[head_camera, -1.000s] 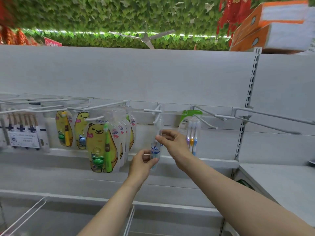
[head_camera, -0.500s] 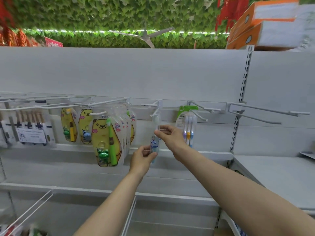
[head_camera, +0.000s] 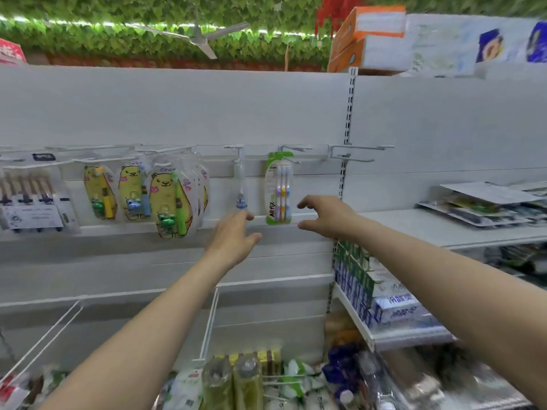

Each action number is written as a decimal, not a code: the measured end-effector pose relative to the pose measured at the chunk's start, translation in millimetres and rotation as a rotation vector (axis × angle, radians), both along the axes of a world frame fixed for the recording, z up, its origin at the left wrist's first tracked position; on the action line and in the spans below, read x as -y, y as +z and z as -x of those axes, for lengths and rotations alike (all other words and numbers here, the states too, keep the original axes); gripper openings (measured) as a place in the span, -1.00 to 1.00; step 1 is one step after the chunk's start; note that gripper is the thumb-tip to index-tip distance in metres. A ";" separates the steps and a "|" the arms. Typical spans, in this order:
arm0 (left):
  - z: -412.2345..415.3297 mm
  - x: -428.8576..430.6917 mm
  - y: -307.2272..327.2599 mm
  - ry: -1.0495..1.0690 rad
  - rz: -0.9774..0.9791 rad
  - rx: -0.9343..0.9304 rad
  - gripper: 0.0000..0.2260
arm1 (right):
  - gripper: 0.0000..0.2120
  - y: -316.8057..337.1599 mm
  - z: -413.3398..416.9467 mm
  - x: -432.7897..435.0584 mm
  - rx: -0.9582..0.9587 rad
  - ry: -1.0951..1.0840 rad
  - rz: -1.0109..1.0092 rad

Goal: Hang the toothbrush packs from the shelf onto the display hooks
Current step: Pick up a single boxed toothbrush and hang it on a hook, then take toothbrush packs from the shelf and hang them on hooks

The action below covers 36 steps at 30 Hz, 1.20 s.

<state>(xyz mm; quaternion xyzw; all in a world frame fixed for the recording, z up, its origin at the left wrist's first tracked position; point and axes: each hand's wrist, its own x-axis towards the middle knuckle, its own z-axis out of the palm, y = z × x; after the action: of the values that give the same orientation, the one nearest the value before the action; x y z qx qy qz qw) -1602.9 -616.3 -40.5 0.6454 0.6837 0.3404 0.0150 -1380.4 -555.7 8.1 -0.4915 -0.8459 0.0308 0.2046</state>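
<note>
Shelf-wall hooks [head_camera: 359, 147] with toothbrush packs [head_camera: 279, 190]; left hand [head_camera: 233, 236], right hand [head_camera: 328, 216]: fingers [head_camera: 307, 202] slack, empty.

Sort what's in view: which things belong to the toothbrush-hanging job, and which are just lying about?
Job: clear toothbrush pack, green Allfix pack and bear packs on hooks; empty hooks; flat packs on the right shelf; left hand and right hand, both holding nothing.
Lying about: ceiling fan, orange box, boxed goods, bottles below.

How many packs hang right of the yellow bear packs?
2: a clear single-brush pack above the left hand, and a green three-brush pack to its right. More could hide behind either.
</note>
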 end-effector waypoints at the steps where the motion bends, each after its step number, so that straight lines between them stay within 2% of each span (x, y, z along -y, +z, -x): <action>1: -10.0 8.3 6.3 -0.026 -0.009 -0.056 -0.59 | -0.50 3.9 -13.1 12.8 0.057 -0.009 -0.048; 3: -32.5 20.8 18.3 -0.073 -0.043 -0.141 -0.61 | -0.52 11.4 -40.6 36.1 0.117 -0.027 -0.118; 6: -73.5 33.3 32.8 -0.143 -0.067 -0.145 -0.59 | -0.55 22.1 -84.9 67.2 0.176 -0.071 -0.182; 12: -174.5 37.1 53.8 -0.271 -0.102 -0.216 -0.56 | -0.57 36.4 -192.8 99.1 0.173 -0.204 -0.215; 28: -536.6 -19.4 64.4 -0.509 -0.092 -0.251 -0.54 | -0.47 31.4 -553.0 82.5 0.157 -0.429 -0.184; 36: -668.2 -77.1 58.8 -0.569 -0.094 -0.272 -0.58 | -0.49 25.3 -681.5 41.7 0.111 -0.483 -0.167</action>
<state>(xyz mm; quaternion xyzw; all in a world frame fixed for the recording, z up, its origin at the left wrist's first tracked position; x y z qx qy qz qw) -934.7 -539.1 18.3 0.8503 0.4547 0.2646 -0.0117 -698.9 -597.3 33.3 -0.6614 -0.7137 -0.1159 0.1994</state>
